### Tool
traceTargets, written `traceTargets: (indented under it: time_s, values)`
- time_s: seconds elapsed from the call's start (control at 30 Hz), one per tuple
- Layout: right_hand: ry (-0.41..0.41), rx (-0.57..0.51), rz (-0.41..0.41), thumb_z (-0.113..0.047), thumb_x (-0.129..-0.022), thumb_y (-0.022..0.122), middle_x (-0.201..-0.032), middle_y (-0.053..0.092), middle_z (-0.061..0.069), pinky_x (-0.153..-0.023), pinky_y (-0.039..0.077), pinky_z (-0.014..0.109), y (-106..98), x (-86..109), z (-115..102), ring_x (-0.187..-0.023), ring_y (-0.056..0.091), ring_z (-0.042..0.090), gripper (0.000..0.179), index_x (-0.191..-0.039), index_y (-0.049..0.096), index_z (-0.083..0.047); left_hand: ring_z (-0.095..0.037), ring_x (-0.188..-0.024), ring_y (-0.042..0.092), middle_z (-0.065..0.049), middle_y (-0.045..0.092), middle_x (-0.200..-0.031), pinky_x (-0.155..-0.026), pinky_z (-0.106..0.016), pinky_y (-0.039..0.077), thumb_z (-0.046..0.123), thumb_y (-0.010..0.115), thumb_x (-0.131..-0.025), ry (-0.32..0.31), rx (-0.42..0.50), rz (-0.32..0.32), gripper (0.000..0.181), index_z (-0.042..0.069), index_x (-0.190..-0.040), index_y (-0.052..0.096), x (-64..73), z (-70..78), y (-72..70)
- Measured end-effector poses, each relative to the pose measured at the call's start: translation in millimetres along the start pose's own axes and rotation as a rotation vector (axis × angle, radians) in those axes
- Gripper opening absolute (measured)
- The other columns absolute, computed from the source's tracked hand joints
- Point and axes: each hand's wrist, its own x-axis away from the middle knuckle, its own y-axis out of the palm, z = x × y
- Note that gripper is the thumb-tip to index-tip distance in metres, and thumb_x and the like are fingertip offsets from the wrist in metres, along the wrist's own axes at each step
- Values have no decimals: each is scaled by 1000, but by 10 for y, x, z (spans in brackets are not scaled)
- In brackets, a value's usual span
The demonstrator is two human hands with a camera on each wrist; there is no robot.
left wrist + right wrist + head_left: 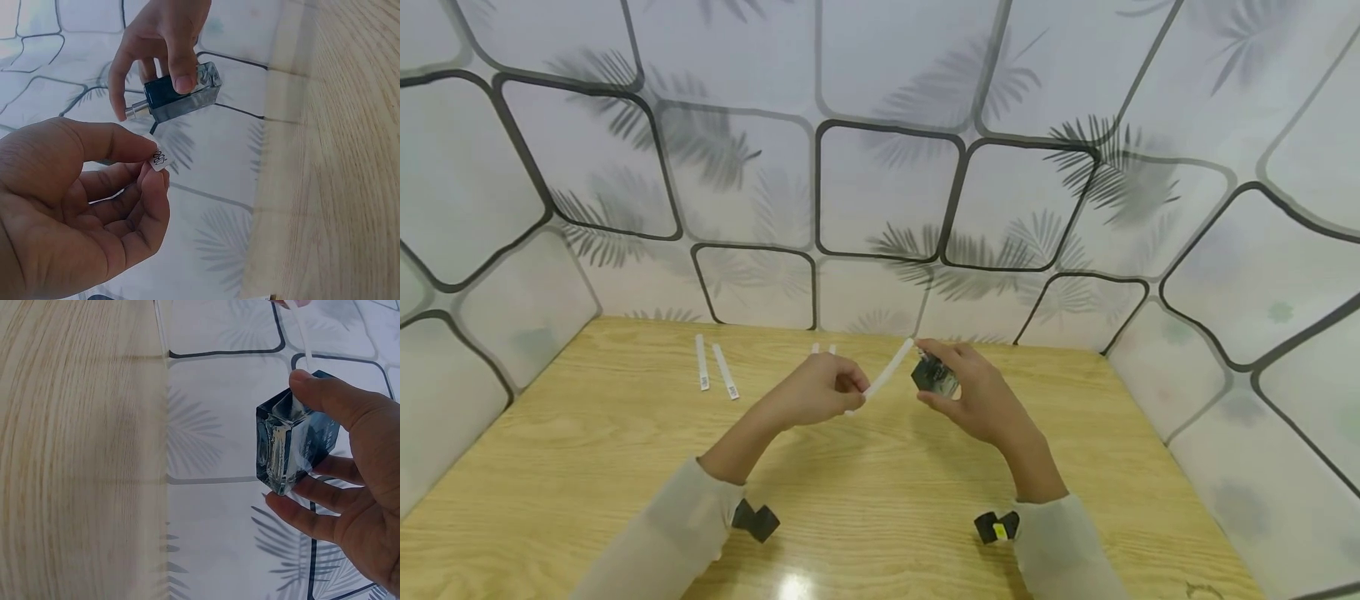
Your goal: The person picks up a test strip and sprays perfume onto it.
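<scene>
My left hand pinches a white paper test strip between thumb and index finger. Small dark print marks the pinched end of the strip in the left wrist view. The strip slants up to the right, its far end close to the bottle's top in the head view. In my right hand is a dark blue glass perfume bottle, gripped around its sides and tilted above the table. The index fingertip rests at its silver spray nozzle, which points toward the left hand.
Two more white strips with printed ends lie on the wooden table at the back left. Other strips show behind the left hand, partly hidden. A leaf-patterned covering rises at the table's back and sides.
</scene>
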Motion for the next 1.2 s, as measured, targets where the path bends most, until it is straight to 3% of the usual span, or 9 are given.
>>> traceTargets:
  time_s: [0.37,0.53,0.67,0.83,1.03,1.2]
  values:
    - [-8,12,33,-25,-89,83,-127,61,12,-88,56,49,3,-6,-14,-112,62,30,74,-153,47,-18,-30,-81,70,-2,70,-85,-67,-33,58,6,66,-97,14,29,-27,7,5,-100,72,49,78,-36]
    - [-12,27,53,-26,-89,83,-121,62,12,-84,57,48,11,-17,-6,-105,63,29,73,-152,47,-19,-32,-82,69,-12,72,-89,-67,-33,58,5,66,-97,15,36,-28,7,6,-99,72,47,74,-46]
    - [-23,33,58,-27,-90,82,-120,61,13,-82,57,48,22,-21,0,-104,63,29,71,-152,47,-18,-39,-85,69,-11,72,-88,-66,-33,57,4,66,-97,12,48,-31,7,6,-99,73,47,69,-46]
    - [-37,31,60,-26,-91,81,-123,61,15,-84,57,48,31,-20,0,-107,63,31,71,-151,47,-16,-37,-85,69,-7,71,-87,-67,-33,58,5,66,-98,11,46,-31,7,6,-99,73,51,80,-51]
    - [-35,28,57,-25,-91,81,-125,62,16,-88,56,51,38,-17,-4,-112,62,33,70,-151,47,-15,-27,-80,69,-15,72,-91,-68,-33,59,5,66,-98,9,46,-36,7,6,-99,72,54,75,-56]
    - [-49,50,89,-23,-89,83,-119,63,16,-82,56,50,42,-24,-13,-104,63,32,70,-149,48,-14,-23,-78,68,-16,72,-91,-67,-32,57,6,66,-97,15,37,-29,7,7,-99,73,51,66,-58]
